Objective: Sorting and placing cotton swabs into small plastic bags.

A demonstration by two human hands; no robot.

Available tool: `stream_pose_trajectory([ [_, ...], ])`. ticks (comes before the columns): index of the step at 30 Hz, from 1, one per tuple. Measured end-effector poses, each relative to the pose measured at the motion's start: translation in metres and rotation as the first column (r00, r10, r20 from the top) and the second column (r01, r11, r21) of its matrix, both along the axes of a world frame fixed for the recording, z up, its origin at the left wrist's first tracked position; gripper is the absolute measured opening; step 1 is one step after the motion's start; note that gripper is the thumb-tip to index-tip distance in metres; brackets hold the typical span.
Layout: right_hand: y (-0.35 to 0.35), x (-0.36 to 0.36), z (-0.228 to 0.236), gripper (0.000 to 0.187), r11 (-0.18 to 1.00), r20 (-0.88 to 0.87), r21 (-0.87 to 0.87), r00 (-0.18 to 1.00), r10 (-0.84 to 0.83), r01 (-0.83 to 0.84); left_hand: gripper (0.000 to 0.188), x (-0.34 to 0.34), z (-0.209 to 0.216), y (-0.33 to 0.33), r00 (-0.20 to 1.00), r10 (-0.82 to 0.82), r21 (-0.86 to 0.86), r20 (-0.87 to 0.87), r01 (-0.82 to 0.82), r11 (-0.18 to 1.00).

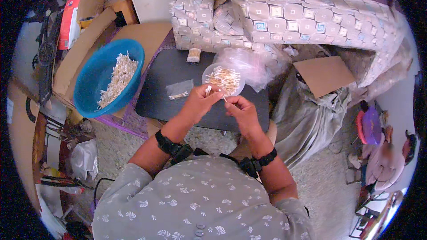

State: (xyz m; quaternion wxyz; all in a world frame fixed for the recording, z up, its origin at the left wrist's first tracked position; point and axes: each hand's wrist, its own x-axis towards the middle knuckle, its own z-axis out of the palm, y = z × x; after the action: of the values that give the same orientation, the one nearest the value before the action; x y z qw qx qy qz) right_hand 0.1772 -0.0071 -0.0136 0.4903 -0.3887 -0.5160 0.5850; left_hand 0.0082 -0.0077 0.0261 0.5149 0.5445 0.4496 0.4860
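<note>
My left hand is closed on a few cotton swabs, whose white tips stick up between thumb and fingers. Close by, my right hand pinches a single cotton swab at its fingertips. Both hands are over the near rim of a round, pale dish heaped with loose cotton swabs. Left of it, a small clear bag lies flat on the dark table, with a few swabs at its lower end. An upright bundle of swabs stands near the far edge.
A tilted blue basin of swabs stands on cardboard at the left. Clear plastic bags lie behind the dish. A patterned sofa is beyond. At the right are a grey sack, cardboard and a seated person.
</note>
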Motion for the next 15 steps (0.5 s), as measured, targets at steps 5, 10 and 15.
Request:
stream_pose_trajectory([
  [5, 0.0, 0.008, 0.009, 0.007, 0.998, 0.049, 0.004, 0.997, -0.06, 0.06, 0.014, 0.001, -0.011, 0.0, 1.0, 0.003, 0.069, 0.002, -0.003, 0.998],
  [10, 0.0, 0.012, 0.022, 0.008, 0.989, 0.007, 0.086, 0.992, -0.122, 0.121, 0.012, 0.005, -0.017, -0.003, 0.998, -0.056, -0.04, 0.025, 0.057, 0.998],
  [15, -0.003, 0.008, 0.026, 0.006, 0.982, -0.04, 0.103, 0.987, -0.153, 0.156, 0.015, 0.01, -0.021, -0.009, 0.994, -0.109, -0.093, 0.008, 0.11, 0.99],
])
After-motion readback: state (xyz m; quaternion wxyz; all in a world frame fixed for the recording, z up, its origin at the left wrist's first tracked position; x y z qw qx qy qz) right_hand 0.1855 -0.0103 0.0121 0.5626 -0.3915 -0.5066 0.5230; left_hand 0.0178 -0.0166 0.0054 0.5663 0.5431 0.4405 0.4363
